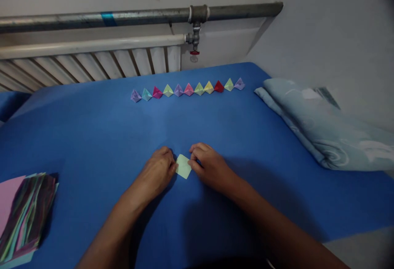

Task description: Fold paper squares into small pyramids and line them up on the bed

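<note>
1. Blue cloth [101, 137] below, radiator [101, 64] behind, and your green paper [184, 167] sits dead ahead, on or just above the cloth.
2. Your left hand [159, 166] holds its left side, fingertips drawn together; your right hand [209, 164] touches the right side, thumb apart from forefinger (whether it grips, I can't tell).
3. Steady now: best hold both sides level and press lightly, so any crease runs true and the paper doesn't skew.

11 origami pcs [188, 89], 1 held ppr [184, 167]
</note>
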`<action>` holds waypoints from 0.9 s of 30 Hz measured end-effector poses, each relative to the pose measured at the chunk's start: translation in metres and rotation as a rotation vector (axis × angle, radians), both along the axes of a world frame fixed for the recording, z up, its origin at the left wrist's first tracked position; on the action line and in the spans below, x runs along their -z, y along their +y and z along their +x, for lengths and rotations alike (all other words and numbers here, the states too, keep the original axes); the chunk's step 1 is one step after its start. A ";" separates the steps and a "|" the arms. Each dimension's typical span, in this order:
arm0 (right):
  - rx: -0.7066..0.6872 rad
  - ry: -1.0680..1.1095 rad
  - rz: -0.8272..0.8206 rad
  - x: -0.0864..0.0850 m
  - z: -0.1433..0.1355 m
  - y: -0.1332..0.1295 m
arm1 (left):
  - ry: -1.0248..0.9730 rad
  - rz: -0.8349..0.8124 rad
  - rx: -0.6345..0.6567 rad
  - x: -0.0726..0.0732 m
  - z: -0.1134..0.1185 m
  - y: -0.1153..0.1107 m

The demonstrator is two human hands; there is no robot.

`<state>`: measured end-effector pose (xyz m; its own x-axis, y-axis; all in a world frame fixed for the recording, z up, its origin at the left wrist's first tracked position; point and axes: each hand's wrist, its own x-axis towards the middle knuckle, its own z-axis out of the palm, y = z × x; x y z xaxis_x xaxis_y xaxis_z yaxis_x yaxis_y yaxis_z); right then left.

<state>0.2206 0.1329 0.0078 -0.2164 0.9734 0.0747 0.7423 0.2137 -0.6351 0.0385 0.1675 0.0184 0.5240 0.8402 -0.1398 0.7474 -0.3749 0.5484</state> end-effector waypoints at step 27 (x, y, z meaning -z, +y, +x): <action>0.104 -0.109 0.032 0.000 0.004 -0.005 | -0.060 0.206 0.229 0.012 0.009 0.010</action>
